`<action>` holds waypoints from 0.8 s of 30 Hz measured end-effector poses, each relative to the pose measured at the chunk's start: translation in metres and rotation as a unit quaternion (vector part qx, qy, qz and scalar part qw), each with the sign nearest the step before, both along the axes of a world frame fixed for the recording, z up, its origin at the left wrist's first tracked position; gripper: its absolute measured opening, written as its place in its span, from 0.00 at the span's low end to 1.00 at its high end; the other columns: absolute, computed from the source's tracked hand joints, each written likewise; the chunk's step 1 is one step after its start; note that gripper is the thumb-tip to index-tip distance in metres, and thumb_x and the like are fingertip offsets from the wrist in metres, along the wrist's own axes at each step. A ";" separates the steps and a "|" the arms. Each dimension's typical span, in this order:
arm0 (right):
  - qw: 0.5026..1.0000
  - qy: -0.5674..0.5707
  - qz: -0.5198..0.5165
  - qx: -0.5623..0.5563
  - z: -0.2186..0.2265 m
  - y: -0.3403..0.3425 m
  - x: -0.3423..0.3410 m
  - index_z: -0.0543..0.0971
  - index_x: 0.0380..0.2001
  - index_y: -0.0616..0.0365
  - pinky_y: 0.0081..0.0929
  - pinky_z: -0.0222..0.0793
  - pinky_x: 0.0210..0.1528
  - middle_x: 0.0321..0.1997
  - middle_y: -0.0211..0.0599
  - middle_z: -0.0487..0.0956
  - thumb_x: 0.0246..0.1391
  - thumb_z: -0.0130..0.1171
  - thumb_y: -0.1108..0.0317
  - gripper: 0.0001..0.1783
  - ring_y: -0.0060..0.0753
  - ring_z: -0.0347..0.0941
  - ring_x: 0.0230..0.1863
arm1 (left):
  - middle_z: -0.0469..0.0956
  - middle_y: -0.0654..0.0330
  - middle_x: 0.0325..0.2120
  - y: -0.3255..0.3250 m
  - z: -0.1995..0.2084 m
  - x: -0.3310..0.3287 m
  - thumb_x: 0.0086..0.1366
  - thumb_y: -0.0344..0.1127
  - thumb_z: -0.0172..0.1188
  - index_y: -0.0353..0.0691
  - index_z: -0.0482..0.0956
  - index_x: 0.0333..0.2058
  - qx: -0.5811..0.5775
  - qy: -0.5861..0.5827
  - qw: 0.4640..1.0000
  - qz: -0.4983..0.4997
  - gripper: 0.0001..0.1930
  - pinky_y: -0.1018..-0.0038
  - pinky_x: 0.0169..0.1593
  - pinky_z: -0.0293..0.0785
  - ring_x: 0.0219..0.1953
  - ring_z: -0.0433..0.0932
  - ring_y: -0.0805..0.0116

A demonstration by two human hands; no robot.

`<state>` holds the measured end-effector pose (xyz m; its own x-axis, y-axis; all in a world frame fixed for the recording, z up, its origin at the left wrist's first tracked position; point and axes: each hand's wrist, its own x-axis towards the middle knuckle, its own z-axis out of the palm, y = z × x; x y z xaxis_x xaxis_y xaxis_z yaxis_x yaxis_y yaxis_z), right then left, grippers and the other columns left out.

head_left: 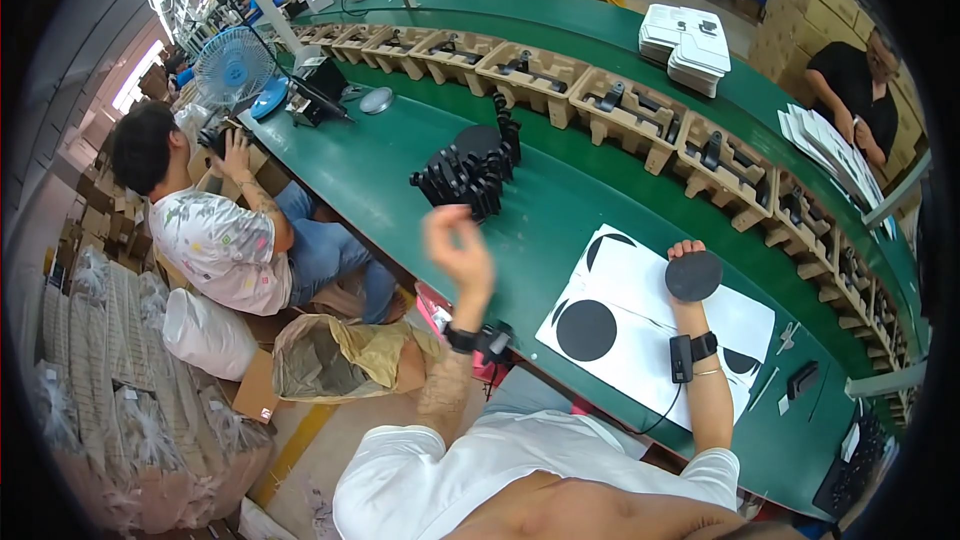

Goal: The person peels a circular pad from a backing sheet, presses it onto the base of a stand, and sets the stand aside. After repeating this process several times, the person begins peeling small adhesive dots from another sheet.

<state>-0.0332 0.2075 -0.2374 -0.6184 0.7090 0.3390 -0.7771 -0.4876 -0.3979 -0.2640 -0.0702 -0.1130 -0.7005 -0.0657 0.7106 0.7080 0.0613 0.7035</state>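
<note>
My right hand (pixel 686 249) grips a round black disc (pixel 694 277), its fingertips showing over the far edge. Beneath it lies a white sheet (pixel 640 340) bearing black round pads; one whole pad (pixel 586 330) is at the left, others show partly at the corners. My left hand (pixel 459 252) is raised at the table's near edge, blurred by motion, its fingers seemingly bent; whether they hold anything is unclear. Just beyond it stands a cluster of black plastic parts (pixel 460 180), with another round black disc (pixel 478 141) behind them and a stack of black pieces (pixel 507 130) alongside.
Brown moulded trays (pixel 625 105) with black parts line a belt beyond the green table (pixel 400 160). Several small tools (pixel 788 337) lie at the right. A co-worker (pixel 215 210) sits at the left, near an open sack (pixel 340 355). White printed stacks (pixel 685 45) stand across the belt.
</note>
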 end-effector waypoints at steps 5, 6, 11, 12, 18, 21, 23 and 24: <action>1.000 -0.009 0.025 0.004 0.012 -0.006 -0.006 0.67 0.28 0.51 0.30 0.61 0.41 0.27 0.30 0.66 0.58 0.44 0.62 0.08 0.32 0.63 0.32 | 0.74 0.54 0.45 -0.058 0.038 -0.151 0.42 0.17 0.53 0.38 0.69 0.49 -0.308 0.074 0.948 0.029 0.30 0.63 0.49 0.69 0.47 0.73 0.54; 1.000 -0.013 0.025 -0.006 0.015 -0.008 -0.006 0.67 0.28 0.52 0.30 0.62 0.40 0.27 0.31 0.67 0.58 0.43 0.62 0.08 0.33 0.63 0.32 | 0.72 0.53 0.49 -0.054 0.051 -0.163 0.40 0.18 0.54 0.40 0.66 0.54 -0.430 0.122 0.895 0.002 0.36 0.60 0.51 0.68 0.51 0.71 0.50; 0.999 -0.045 0.016 -0.013 0.016 -0.018 -0.003 0.66 0.28 0.53 0.29 0.62 0.39 0.28 0.31 0.67 0.59 0.43 0.62 0.08 0.33 0.63 0.31 | 0.63 0.53 0.58 -0.030 0.049 -0.213 0.36 0.21 0.61 0.43 0.59 0.60 -0.604 0.279 0.700 -0.262 0.46 0.59 0.57 0.61 0.59 0.62 0.48; 0.998 -0.056 0.009 -0.004 0.020 -0.019 -0.004 0.66 0.28 0.52 0.29 0.61 0.40 0.28 0.30 0.66 0.58 0.43 0.62 0.08 0.32 0.63 0.32 | 0.61 0.53 0.59 -0.021 0.039 -0.225 0.36 0.21 0.62 0.43 0.58 0.61 -0.585 0.295 0.665 -0.358 0.47 0.59 0.58 0.60 0.59 0.61 0.49; 0.997 -0.074 0.003 0.030 0.026 -0.018 0.002 0.66 0.28 0.53 0.28 0.62 0.38 0.28 0.32 0.67 0.58 0.44 0.62 0.08 0.32 0.63 0.31 | 0.58 0.54 0.61 0.003 0.029 -0.243 0.34 0.23 0.66 0.43 0.57 0.61 -0.573 0.233 0.649 -0.442 0.49 0.61 0.59 0.59 0.59 0.61 0.49; 0.995 -0.079 0.016 0.067 0.028 -0.011 0.005 0.66 0.28 0.55 0.28 0.62 0.37 0.28 0.33 0.67 0.58 0.44 0.62 0.09 0.32 0.63 0.30 | 0.57 0.55 0.61 0.010 0.037 -0.246 0.34 0.25 0.68 0.43 0.57 0.61 -0.584 0.180 0.663 -0.433 0.50 0.62 0.60 0.58 0.59 0.61 0.49; 0.994 -0.076 0.067 0.038 0.045 -0.017 0.007 0.65 0.27 0.55 0.27 0.61 0.36 0.28 0.33 0.66 0.55 0.45 0.63 0.08 0.31 0.63 0.30 | 0.56 0.55 0.61 0.006 0.045 -0.247 0.33 0.26 0.69 0.43 0.57 0.61 -0.591 0.147 0.669 -0.427 0.50 0.62 0.60 0.58 0.58 0.61 0.50; 0.993 -0.074 0.092 0.025 0.055 -0.022 0.010 0.65 0.27 0.55 0.27 0.61 0.36 0.28 0.32 0.66 0.54 0.46 0.63 0.08 0.30 0.63 0.31 | 0.56 0.55 0.61 -0.002 0.049 -0.248 0.33 0.26 0.70 0.43 0.57 0.61 -0.594 0.131 0.672 -0.422 0.51 0.63 0.60 0.58 0.58 0.62 0.50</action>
